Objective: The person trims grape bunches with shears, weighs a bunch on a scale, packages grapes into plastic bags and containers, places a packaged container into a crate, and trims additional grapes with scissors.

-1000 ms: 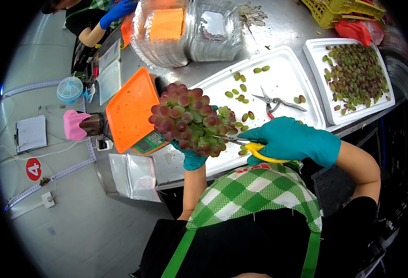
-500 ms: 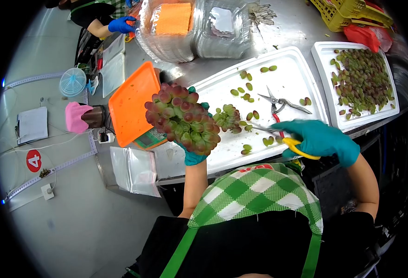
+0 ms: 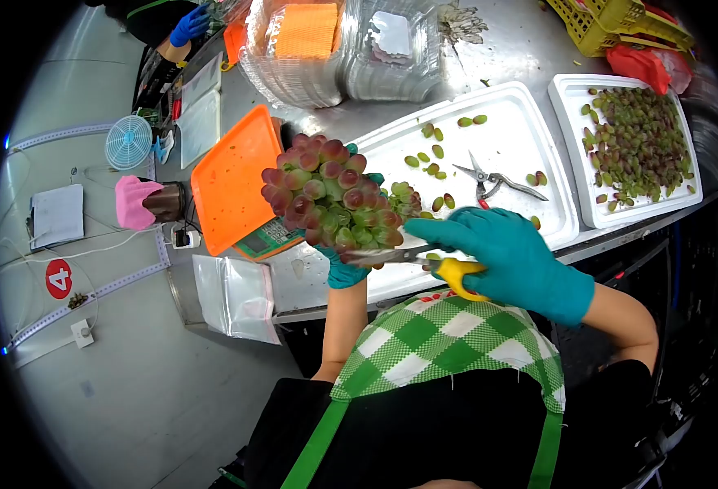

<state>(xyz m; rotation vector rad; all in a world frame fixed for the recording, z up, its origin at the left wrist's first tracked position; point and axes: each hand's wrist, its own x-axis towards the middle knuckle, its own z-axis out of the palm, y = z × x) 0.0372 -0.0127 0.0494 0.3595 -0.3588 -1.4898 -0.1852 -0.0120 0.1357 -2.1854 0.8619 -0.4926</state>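
Observation:
My left hand point(image 3: 346, 271), in a teal glove, holds up a bunch of red-green grapes point(image 3: 326, 191); most of its fingers are hidden behind the fruit. My right hand point(image 3: 510, 261), gloved alike, grips yellow-handled scissors point(image 3: 459, 277). Their blades reach left to the lower edge of the bunch. Beneath lies a white tray point(image 3: 375, 151) with loose grapes point(image 3: 432, 169) scattered in it. A small cluster of grapes point(image 3: 405, 198) shows just right of the bunch. Pruning shears point(image 3: 493, 181) with red on the handle lie in the tray.
An orange-topped scale point(image 3: 236, 183) stands to the left. Clear plastic boxes point(image 3: 306, 77) are stacked at the back. On the right, a second white tray point(image 3: 575, 155) holds many grapes, with a yellow crate point(image 3: 587, 28) behind. A co-worker's blue-gloved hand point(image 3: 189, 26) is at upper left.
My right hand has moved left with the scissors, bringing the blades to the bunch. The bunch has shifted slightly right and turned. The co-worker's hand has moved up and left.

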